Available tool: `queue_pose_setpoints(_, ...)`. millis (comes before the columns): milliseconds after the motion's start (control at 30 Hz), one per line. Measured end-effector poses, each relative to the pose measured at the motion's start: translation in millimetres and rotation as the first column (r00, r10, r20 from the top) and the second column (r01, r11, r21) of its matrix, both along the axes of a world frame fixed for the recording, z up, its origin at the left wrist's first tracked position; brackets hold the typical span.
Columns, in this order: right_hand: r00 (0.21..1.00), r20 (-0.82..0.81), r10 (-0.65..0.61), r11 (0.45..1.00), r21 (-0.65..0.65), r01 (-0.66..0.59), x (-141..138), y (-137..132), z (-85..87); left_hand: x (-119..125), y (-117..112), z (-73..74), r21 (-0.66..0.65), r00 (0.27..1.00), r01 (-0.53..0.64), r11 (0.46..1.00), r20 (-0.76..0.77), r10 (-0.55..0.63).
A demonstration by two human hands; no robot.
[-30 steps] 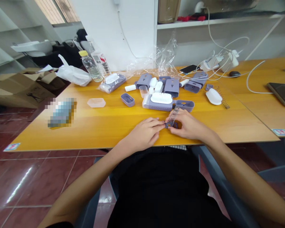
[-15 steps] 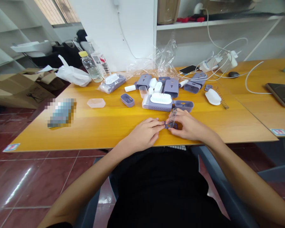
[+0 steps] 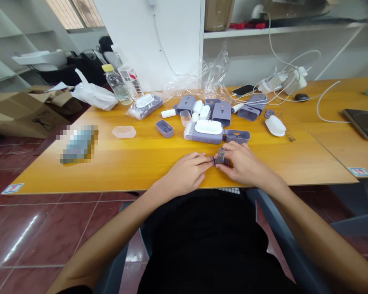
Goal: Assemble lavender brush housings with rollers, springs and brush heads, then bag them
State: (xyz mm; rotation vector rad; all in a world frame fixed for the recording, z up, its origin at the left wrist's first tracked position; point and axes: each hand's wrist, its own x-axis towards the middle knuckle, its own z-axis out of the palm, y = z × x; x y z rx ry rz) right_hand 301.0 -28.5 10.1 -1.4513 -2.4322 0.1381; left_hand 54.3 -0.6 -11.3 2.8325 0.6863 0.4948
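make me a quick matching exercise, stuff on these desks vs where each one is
Things:
1. coil spring
2. translucent plastic tray
3. plastic water bottle
4. smartphone

Places:
A. far table edge, beside the white plastic bag
B. adjoining desk on the right
C. between the left hand and right hand
D. left of the lilac plastic parts

Pairs: 1-C, 2-D, 3-A, 4-B

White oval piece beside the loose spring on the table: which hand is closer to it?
Right. The right hand is nearer, below and to the left of the white oval piece. The left hand lies farther left, beyond the right hand.
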Motion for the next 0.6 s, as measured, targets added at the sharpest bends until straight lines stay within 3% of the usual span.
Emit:
queue_pose_setpoints(367, 0.979, -0.205, -0.019, 1.000, -0.003, 0.018, 6.8, 13.2, -23.2, 1.4, -2.6, 2.5, 0.023, 1.000, -0.017, 1.000, 0.020, 0.017)
queue_pose_setpoints(600, 0.957, -0.290, 0.008, 0.999, -0.039, -0.021, 14.3, 14.9, -20.7, 2.7, -6.2, 7.2, 0.001, 0.997, -0.066, 0.998, 0.045, 0.066)
